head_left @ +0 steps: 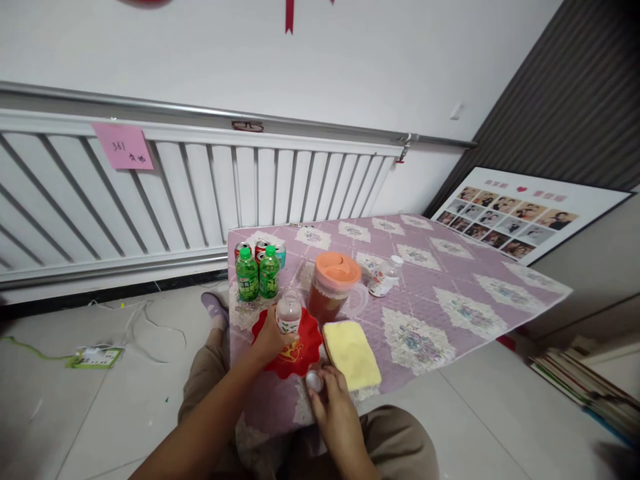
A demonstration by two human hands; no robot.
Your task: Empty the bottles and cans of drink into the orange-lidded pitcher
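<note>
Over a red scalloped plate [309, 347], my left hand [271, 337] is closed around a clear plastic bottle [289, 313] with a white label and an uncapped mouth. My right hand [334, 400], lower and to the right near the table's front edge, pinches a white bottle cap [315, 381]. Just right of the plate lies a folded yellow cloth [352, 355]. Behind the cloth stands a pitcher [327, 293] with an orange lid and brown liquid inside. Two green bottles [257, 275] stand upright behind my left hand.
Several drink cans [261, 248] are grouped behind the green bottles. A second white-capped bottle [386, 276] stands right of the pitcher, tilted in view. The purple patterned tablecloth [460, 267] covers the table, which meets a white radiator [295, 180]. A photo board [525, 213] leans at the right.
</note>
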